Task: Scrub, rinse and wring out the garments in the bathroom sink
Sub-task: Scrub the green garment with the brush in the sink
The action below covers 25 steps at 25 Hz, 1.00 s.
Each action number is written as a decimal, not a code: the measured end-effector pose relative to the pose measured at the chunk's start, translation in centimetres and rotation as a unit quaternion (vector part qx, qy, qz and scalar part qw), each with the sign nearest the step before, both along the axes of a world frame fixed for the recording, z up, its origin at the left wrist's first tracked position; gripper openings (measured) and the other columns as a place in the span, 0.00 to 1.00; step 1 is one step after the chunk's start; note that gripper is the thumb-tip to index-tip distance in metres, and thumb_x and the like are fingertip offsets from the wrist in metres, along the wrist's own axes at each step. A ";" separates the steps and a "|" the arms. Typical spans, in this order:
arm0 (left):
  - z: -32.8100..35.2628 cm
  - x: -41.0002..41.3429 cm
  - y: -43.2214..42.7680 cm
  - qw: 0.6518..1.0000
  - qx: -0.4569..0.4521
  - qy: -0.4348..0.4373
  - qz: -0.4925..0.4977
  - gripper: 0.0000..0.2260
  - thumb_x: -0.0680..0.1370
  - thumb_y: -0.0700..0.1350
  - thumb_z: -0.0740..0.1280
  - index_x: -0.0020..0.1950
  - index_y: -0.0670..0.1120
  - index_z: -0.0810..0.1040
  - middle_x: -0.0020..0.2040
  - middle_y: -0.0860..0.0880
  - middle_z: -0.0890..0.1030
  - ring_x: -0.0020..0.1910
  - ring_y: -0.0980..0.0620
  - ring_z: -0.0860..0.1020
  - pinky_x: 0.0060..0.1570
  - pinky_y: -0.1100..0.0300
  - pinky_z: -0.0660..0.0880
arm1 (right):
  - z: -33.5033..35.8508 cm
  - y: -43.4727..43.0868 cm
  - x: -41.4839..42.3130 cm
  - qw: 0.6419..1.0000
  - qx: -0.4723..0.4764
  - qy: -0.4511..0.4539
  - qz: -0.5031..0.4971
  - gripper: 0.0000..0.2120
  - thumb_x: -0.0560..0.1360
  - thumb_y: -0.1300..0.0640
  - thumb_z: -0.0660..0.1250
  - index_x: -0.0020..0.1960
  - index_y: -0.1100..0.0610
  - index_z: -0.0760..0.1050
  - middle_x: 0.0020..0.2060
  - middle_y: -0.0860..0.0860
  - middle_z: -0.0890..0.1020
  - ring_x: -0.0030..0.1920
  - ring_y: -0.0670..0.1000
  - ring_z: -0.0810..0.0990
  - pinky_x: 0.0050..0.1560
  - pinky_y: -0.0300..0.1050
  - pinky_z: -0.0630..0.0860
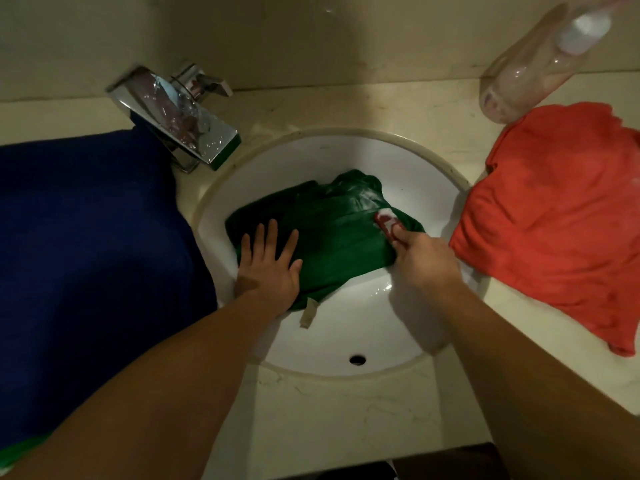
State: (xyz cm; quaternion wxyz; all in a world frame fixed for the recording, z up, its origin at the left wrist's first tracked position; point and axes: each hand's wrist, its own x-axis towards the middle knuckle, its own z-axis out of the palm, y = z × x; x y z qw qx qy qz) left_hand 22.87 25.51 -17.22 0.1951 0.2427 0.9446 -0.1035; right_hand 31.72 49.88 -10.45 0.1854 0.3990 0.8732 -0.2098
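A wet green garment (pixel 332 233) lies folded in the white round sink (pixel 339 337), with soapy white streaks near its upper right. My left hand (pixel 268 263) presses flat on the garment's left part, fingers straight and spread. My right hand (pixel 420 256) grips a small red and white scrubbing brush (pixel 387 221) against the garment's right edge. A pale label hangs from the garment's lower edge.
A dark blue garment (pixel 90 258) covers the counter on the left, an orange-red garment (pixel 557 216) lies on the right. A chrome faucet (pixel 176 114) stands at the sink's back left. A clear plastic bottle (pixel 540 60) lies at the back right. The overflow hole (pixel 357 359) faces me.
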 end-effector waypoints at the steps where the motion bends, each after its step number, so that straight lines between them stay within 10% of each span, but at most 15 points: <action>1: 0.1 0.0 0.1 1.000 0.000 0.001 0.001 0.27 0.84 0.59 0.38 0.80 0.54 0.32 0.81 0.43 0.34 0.81 0.41 0.37 0.77 0.40 0.36 | 0.3 -0.9 -0.5 1.000 -0.015 0.020 -0.002 0.17 0.84 0.49 0.60 0.72 0.42 0.74 0.51 0.59 0.83 0.48 0.62 0.82 0.54 0.56 0.80; 5: -0.1 0.0 0.3 1.000 0.005 0.010 0.001 0.28 0.84 0.59 0.39 0.81 0.53 0.33 0.82 0.42 0.35 0.81 0.41 0.38 0.77 0.40 0.36 | -0.3 -9.5 -0.4 0.983 -0.109 0.087 0.121 0.17 0.85 0.50 0.57 0.72 0.40 0.71 0.49 0.54 0.83 0.45 0.57 0.82 0.51 0.54 0.81; 11: 0.0 -0.1 -0.1 1.000 0.017 0.004 -0.004 0.27 0.84 0.59 0.40 0.82 0.55 0.35 0.82 0.43 0.36 0.81 0.41 0.39 0.77 0.41 0.35 | 0.7 0.2 -1.4 0.996 0.010 -0.040 0.076 0.18 0.85 0.49 0.57 0.73 0.43 0.72 0.46 0.58 0.80 0.47 0.62 0.79 0.49 0.52 0.76; 18: 2.2 -3.2 2.2 0.999 0.018 -0.007 -0.032 0.29 0.85 0.59 0.42 0.82 0.46 0.51 0.82 0.41 0.51 0.81 0.41 0.42 0.76 0.42 0.34 | 0.0 -7.0 -1.5 0.987 -0.098 0.047 0.115 0.18 0.85 0.47 0.57 0.75 0.40 0.70 0.59 0.58 0.82 0.56 0.62 0.81 0.56 0.51 0.76; 22: -0.4 -4.6 2.0 0.997 0.067 0.000 -0.037 0.30 0.85 0.57 0.42 0.82 0.42 0.40 0.83 0.41 0.43 0.82 0.42 0.42 0.79 0.46 0.40 | -1.2 -5.2 -5.2 0.983 -0.089 0.143 0.071 0.19 0.84 0.48 0.60 0.74 0.40 0.71 0.58 0.57 0.84 0.54 0.62 0.82 0.56 0.54 0.80; 25: -2.0 -3.3 0.3 0.993 0.102 0.032 -0.051 0.29 0.83 0.56 0.45 0.81 0.43 0.57 0.81 0.41 0.59 0.80 0.40 0.56 0.78 0.46 0.48 | -2.6 -6.2 -8.4 0.963 -0.142 0.154 0.167 0.18 0.84 0.48 0.60 0.73 0.37 0.71 0.60 0.57 0.84 0.57 0.62 0.82 0.59 0.56 0.80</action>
